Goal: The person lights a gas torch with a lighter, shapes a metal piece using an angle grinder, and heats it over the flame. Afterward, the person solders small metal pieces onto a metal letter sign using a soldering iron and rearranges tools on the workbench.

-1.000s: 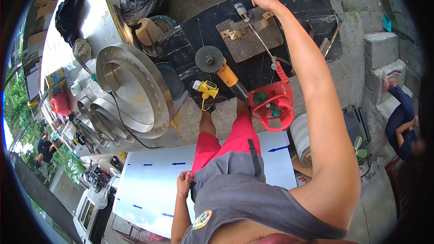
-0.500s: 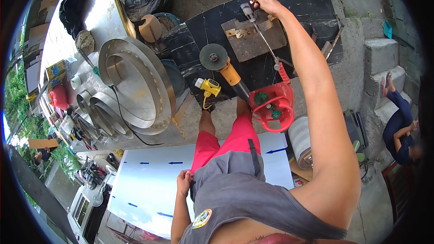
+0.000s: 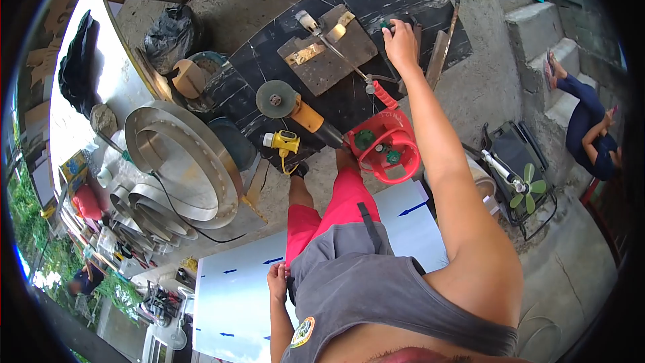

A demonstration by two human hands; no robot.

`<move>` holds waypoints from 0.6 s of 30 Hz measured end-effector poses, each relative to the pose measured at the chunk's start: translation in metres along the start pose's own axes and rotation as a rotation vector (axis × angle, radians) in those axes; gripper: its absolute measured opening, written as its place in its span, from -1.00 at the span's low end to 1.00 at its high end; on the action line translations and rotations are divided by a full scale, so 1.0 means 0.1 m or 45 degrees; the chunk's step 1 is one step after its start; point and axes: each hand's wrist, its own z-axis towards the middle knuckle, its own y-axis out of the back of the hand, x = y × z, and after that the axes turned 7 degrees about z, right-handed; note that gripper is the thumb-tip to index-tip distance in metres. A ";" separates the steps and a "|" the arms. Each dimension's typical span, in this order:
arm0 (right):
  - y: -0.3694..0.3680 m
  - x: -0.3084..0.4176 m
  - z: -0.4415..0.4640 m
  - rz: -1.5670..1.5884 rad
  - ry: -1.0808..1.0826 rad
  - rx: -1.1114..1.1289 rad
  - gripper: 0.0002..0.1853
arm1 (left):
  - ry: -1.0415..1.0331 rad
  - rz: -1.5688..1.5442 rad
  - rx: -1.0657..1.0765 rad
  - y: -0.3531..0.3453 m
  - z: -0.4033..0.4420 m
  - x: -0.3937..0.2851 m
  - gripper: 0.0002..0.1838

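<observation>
My right hand (image 3: 401, 42) is stretched over the black marbled tabletop, its fingers curled at a small dark green object (image 3: 386, 25). Left of it, a gas torch (image 3: 308, 22) rests with its metal head on a worn wooden block (image 3: 329, 60) that carries brass-coloured pieces. The torch's red handle (image 3: 385, 95) lies near a red gas cylinder (image 3: 390, 167) with green knobs. My left hand (image 3: 277, 280) hangs closed beside my waist at the edge of the shorts; whatever it grips is too small to tell.
An orange angle grinder (image 3: 308, 117) and a yellow plug connector (image 3: 282, 142) lie left of the cylinder. Curved metal strips (image 3: 232, 191) stand on the left table. A fan with green blades (image 3: 525, 187) is at right. One person (image 3: 591, 107) sits by the steps; another (image 3: 87, 277) is far left.
My right hand has moved from beside the torch head rightward and down to the green object. The view has shifted, showing more of the fan at right. My left hand stays by my waist.
</observation>
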 end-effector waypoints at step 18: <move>0.22 -0.54 -0.55 -0.051 -0.623 -0.147 -0.41 | -0.078 0.058 -0.025 0.12 0.00 -0.09 -0.70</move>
